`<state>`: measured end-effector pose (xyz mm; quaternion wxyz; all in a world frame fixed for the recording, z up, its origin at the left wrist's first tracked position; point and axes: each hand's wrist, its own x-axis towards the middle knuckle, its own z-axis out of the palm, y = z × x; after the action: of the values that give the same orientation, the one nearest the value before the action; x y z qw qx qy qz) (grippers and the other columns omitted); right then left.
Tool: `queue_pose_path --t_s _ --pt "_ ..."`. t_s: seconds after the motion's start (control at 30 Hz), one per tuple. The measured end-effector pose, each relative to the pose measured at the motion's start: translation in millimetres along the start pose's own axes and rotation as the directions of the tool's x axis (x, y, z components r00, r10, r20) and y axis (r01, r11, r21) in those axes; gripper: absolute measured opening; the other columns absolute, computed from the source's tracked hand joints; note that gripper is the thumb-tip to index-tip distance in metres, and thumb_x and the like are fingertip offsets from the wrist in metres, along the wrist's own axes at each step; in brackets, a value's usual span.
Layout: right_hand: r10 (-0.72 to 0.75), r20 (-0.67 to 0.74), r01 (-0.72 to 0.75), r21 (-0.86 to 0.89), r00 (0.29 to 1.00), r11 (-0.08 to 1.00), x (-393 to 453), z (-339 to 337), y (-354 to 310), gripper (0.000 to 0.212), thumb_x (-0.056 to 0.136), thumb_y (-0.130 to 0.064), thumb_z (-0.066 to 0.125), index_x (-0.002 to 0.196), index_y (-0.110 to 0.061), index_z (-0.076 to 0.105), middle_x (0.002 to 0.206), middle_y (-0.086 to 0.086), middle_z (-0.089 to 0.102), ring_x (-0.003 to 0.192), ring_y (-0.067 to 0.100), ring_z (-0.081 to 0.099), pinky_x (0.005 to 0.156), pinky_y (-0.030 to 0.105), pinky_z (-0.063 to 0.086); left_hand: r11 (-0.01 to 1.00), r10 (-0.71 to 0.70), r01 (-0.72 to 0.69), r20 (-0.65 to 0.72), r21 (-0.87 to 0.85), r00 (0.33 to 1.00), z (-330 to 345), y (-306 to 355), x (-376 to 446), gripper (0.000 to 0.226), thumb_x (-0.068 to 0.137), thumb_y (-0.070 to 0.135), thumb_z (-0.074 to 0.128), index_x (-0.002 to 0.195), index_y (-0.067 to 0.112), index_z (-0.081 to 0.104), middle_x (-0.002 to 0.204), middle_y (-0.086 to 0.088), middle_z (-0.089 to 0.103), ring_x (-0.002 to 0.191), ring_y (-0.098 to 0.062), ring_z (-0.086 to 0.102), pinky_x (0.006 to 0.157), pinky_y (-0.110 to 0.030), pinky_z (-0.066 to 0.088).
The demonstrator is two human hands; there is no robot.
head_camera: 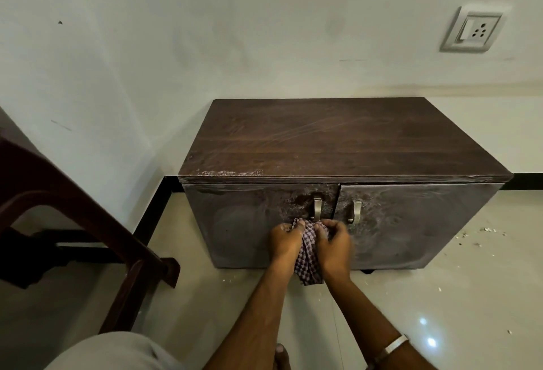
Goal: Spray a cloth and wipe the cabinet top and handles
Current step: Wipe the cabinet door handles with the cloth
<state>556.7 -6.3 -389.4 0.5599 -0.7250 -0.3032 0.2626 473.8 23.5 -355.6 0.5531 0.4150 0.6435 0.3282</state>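
A dark chair (73,222) stands left of the cabinet (346,181). At the cabinet's front, just below the left door handle (317,208), the left hand (285,241) and right hand (333,241) are both closed around a bunched checked cloth (308,255). The right handle (356,210) is just beside them. Gripped so tightly, the cloth may snag the handle and pull the door open, or only smear the dusty film. No readable writing shows.

arms: bare, sleeveless | right wrist: silver band (392,347) | legwear: grey, possibly shorts (111,352)
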Motion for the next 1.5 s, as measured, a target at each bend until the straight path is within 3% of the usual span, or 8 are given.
queue_pose_path --t_s 0.17,0.3,0.43,0.73,1.07,1.23,1.4,1.5 --pt "-0.055 -0.025 0.056 0.064 0.998 0.996 -8 -1 2 0.014 0.093 -0.016 0.061 0.106 -0.011 0.06 0.1 0.001 0.064 0.096 0.015 0.06 0.089 0.03 0.05 0.998 0.044 -0.042 0.055 -0.047 0.997 -6 0 1 0.022 0.087 0.033 0.067 0.093 0.011 0.069 0.088 -0.001 0.07 0.074 -0.009 0.063 0.058 -0.019 0.046" --pt "-0.005 0.01 0.005 0.037 1.0 0.999 -1 3 0 0.01 0.093 -0.013 0.06 0.102 -0.015 0.056 0.097 0.001 0.062 0.095 0.018 0.061 0.088 0.033 0.05 0.999 0.038 -0.039 0.017 0.005 0.999 -2 2 3 0.023 0.088 0.031 0.066 0.069 0.018 0.063 0.087 -0.003 0.071 0.07 -0.011 0.061 0.059 -0.021 0.045" --pt "0.03 0.023 -0.03 0.029 0.999 0.999 1 2 -1 0.009 0.092 -0.012 0.061 0.101 -0.014 0.057 0.094 0.002 0.063 0.093 0.018 0.061 0.09 0.039 0.052 1.0 -0.006 0.005 0.017 0.029 1.0 -1 3 2 0.023 0.09 0.03 0.063 0.081 0.009 0.069 0.09 -0.005 0.07 0.076 -0.016 0.06 0.068 -0.024 0.044" --pt "-0.058 -0.037 0.063 0.156 0.998 0.986 -17 -14 -28 0.01 0.09 -0.015 0.064 0.1 -0.015 0.063 0.095 -0.004 0.065 0.091 0.008 0.061 0.084 0.025 0.05 0.984 -0.072 0.111 0.258 -0.138 0.963 -22 19 2 0.019 0.08 0.028 0.074 0.087 0.01 0.074 0.087 -0.009 0.076 0.081 -0.022 0.072 0.073 -0.028 0.055" --pt "-0.054 -0.138 0.048 -0.047 0.989 0.998 0 -13 -83 0.015 0.089 -0.022 0.064 0.099 -0.012 0.062 0.091 -0.002 0.059 0.086 0.014 0.056 0.077 0.026 0.044 0.925 -0.112 0.199 0.268 -0.323 0.957 -16 46 -4 0.03 0.077 0.026 0.077 0.098 0.006 0.074 0.091 -0.015 0.076 0.082 -0.028 0.073 0.067 -0.033 0.057" --pt "0.013 -0.18 -0.005 0.045 0.984 0.999 -2 -13 -71 0.01 0.089 -0.025 0.065 0.094 -0.017 0.061 0.093 0.002 0.065 0.088 0.016 0.062 0.079 0.03 0.05 0.958 -0.056 0.109 0.2 -0.265 0.978 -13 47 -6 0.026 0.078 0.028 0.077 0.092 0.006 0.071 0.083 -0.01 0.073 0.073 -0.021 0.07 0.063 -0.027 0.056" --pt "-0.12 -0.137 0.13 0.069 0.983 0.989 -20 -12 -47 0.007 0.093 -0.022 0.062 0.097 -0.018 0.059 0.091 -0.005 0.061 0.086 0.009 0.057 0.075 0.02 0.043 0.987 0.0 0.039 0.247 -0.155 0.969 -19 31 0 0.014 0.086 0.031 0.07 0.087 0.016 0.07 0.084 0.0 0.071 0.076 -0.009 0.064 0.061 -0.022 0.047" --pt "-0.107 -0.121 0.117 0.075 0.987 0.99 -25 -10 -26 0.005 0.094 -0.019 0.06 0.096 -0.017 0.057 0.09 -0.006 0.061 0.085 0.009 0.058 0.076 0.024 0.047 0.996 0.0 0.022 0.24 -0.092 0.971 -17 16 2 0.013 0.088 0.029 0.068 0.081 0.017 0.067 0.085 0.0 0.071 0.077 -0.01 0.064 0.063 -0.022 0.048"
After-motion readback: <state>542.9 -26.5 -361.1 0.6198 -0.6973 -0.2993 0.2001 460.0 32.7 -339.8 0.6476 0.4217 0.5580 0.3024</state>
